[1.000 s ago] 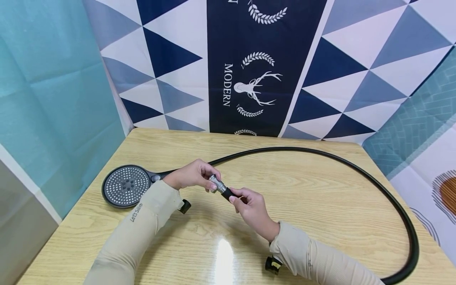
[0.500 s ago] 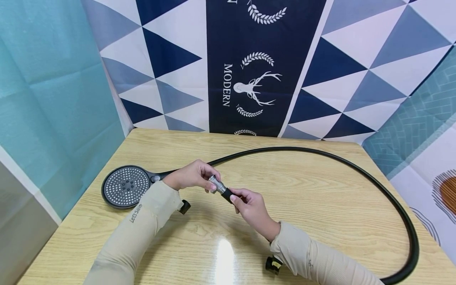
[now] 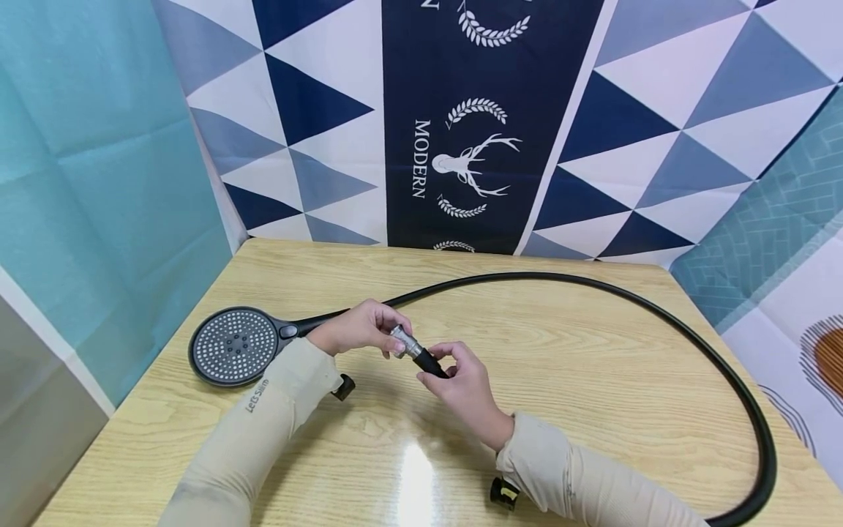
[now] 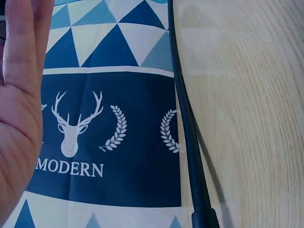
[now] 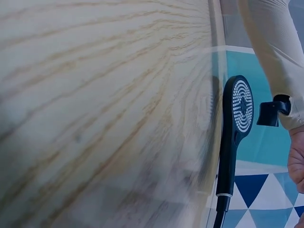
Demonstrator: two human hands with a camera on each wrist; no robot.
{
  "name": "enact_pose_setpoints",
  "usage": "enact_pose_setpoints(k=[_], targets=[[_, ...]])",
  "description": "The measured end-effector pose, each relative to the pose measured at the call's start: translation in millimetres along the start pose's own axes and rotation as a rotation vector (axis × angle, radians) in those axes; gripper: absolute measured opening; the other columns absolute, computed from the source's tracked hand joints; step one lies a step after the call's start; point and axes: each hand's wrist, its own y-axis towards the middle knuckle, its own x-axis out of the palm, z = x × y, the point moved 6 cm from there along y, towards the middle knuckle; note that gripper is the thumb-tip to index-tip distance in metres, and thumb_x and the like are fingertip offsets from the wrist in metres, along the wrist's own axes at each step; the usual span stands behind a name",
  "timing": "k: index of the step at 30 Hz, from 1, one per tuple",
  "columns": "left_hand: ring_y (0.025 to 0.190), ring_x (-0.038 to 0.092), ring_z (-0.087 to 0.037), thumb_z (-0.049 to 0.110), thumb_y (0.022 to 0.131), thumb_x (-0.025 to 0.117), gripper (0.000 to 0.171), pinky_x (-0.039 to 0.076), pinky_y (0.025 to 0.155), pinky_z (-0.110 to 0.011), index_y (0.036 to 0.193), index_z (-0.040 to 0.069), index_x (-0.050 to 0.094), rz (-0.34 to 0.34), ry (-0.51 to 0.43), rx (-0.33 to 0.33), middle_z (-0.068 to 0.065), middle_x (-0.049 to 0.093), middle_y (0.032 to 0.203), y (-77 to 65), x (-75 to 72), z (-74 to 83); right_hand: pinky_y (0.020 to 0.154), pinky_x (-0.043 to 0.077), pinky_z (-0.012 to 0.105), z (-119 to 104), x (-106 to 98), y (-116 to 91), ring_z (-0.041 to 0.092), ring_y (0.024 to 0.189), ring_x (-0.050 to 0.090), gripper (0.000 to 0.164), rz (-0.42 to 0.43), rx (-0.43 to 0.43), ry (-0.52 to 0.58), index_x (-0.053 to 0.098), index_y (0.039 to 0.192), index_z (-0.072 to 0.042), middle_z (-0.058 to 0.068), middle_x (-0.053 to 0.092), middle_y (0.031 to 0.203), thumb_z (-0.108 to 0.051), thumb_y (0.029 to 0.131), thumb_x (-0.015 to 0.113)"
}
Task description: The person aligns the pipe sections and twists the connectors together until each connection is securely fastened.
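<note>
Near the middle of the table in the head view, a silver metal hose connector [image 3: 409, 344] with a black sleeve [image 3: 428, 361] is held between both hands. The left hand [image 3: 364, 327] pinches its metal end with thumb and fingers. My right hand [image 3: 470, 391] has thumb and fingers curved around the black sleeve, the thumb below and the index finger above. Left of the hands lies a dark shower head [image 3: 234, 345], spray face up, its handle partly behind the left wrist. The left palm [image 4: 19, 114] shows in the left wrist view, where its fingertips are out of frame.
A black hose [image 3: 540, 275] runs from the shower head handle in a wide arc along the back and right of the wooden table [image 3: 593, 351], then passes out of frame at the bottom right. A patterned cloth [image 3: 329, 102] hangs behind the table.
The right thumb and index finger have spread and shifted on the black sleeve, showing more of it. The left hand keeps its pinch with only a slight shift.
</note>
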Motion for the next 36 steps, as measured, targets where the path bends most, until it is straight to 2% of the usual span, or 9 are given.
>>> enact_pose_setpoints(k=[3,8,13,20,29,36], targets=[[0.065,0.06,-0.011,-0.008,0.086,0.065,0.016,0.051,0.061,-0.027,0.1,-0.015,0.061,0.003,-0.001,-0.01,0.002,0.067,0.078,1.0,0.2,-1.6,0.051,0.045,0.02,-2.2,-1.4,-1.2,0.008,0.057,0.053,0.029,0.033,-0.071,-0.068,0.064,0.093,0.003,0.013,0.061,0.091,0.009,0.068,0.08],[0.065,0.06,-0.011,-0.008,0.086,0.065,0.016,0.052,0.061,-0.026,0.1,-0.015,0.061,0.009,-0.006,-0.02,0.003,0.067,0.079,0.9,-0.3,-4.2,0.054,0.05,0.02,-2.1,-1.8,-1.9,0.014,0.06,0.058,0.025,0.047,-0.11,-0.073,0.069,0.09,0.006,0.01,0.059,0.082,0.009,0.067,0.081],[0.065,0.06,-0.011,-0.009,0.085,0.065,0.017,0.052,0.061,-0.027,0.1,-0.016,0.06,0.01,-0.006,-0.021,0.003,0.067,0.079,-0.2,-0.2,-4.0,0.053,0.05,0.02,0.7,-2.0,-1.0,0.01,0.061,0.058,0.025,0.046,-0.066,-0.036,0.071,0.091,0.007,0.007,0.059,0.078,0.011,0.068,0.079],[0.066,0.06,-0.016,-0.009,0.085,0.065,0.017,0.051,0.061,-0.027,0.1,-0.016,0.061,0.014,0.018,-0.018,0.003,0.067,0.079,-0.1,0.5,-1.7,0.049,0.048,0.019,2.2,-3.6,2.1,0.009,0.057,0.058,0.024,0.052,-0.044,0.016,0.071,0.09,0.009,0.014,0.064,0.078,0.011,0.068,0.079],[0.066,0.058,-0.011,-0.008,0.085,0.065,0.016,0.051,0.06,-0.025,0.098,-0.015,0.06,0.013,0.003,-0.032,0.004,0.066,0.078,2.9,0.1,-8.0,0.047,0.046,0.02,11.4,-2.8,4.1,0.008,0.053,0.058,0.022,0.016,0.082,0.057,0.071,0.093,0.009,0.016,0.067,0.08,0.01,0.072,0.076],[0.067,0.059,-0.01,-0.007,0.086,0.065,0.016,0.051,0.061,-0.026,0.099,-0.014,0.061,0.013,-0.006,-0.047,0.003,0.067,0.079,4.8,-1.3,-9.1,0.047,0.044,0.02,14.0,-2.4,5.0,0.008,0.051,0.054,0.02,-0.003,0.131,0.081,0.071,0.096,0.009,0.015,0.068,0.083,0.007,0.076,0.075]])
